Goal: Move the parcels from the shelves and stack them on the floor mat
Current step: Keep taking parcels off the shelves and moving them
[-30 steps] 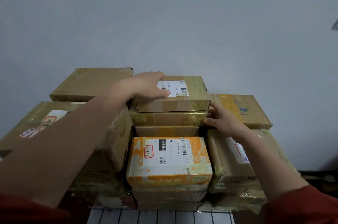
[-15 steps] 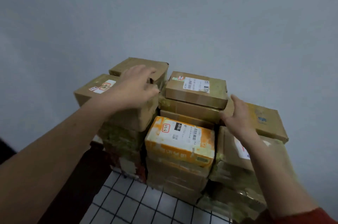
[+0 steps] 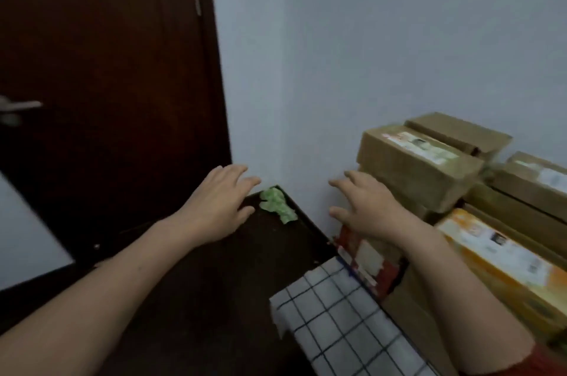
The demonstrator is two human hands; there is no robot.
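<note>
- At centre left, over the dark floor (image 3: 199, 299): left hand (image 3: 219, 203), palm down, fingers straight and spread, thumb out to the side. It holds nothing and touches nothing.
- Left forearm: bare, reaching from the lower left corner up toward the room corner.
- At centre right: right hand (image 3: 365, 207), palm down, fingers splayed wide, nothing in its grasp. It shows against the left edge of the parcel stack; whether it touches a parcel cannot be told.
- Right forearm: bare, crossing in front of the lower parcels, with a red sleeve (image 3: 546, 363) at the bottom right edge.
- Along the right side, against the pale wall (image 3: 368, 38): parcels stacked on the checked floor mat (image 3: 337, 323).
- Top of stack: brown labelled parcel (image 3: 420, 167), a plain brown parcel (image 3: 457, 133) behind it, a further brown parcel (image 3: 534, 182) to the right.
- Lower in stack: orange-and-white parcel (image 3: 506, 262); red-and-white parcel (image 3: 368, 256) at the mat's far edge, below the right hand.
- Room corner, between the hands: crumpled green scrap (image 3: 276, 203) on the floor.
- Left side: dark wooden door (image 3: 107, 84) with a metal handle (image 3: 18, 107).
</note>
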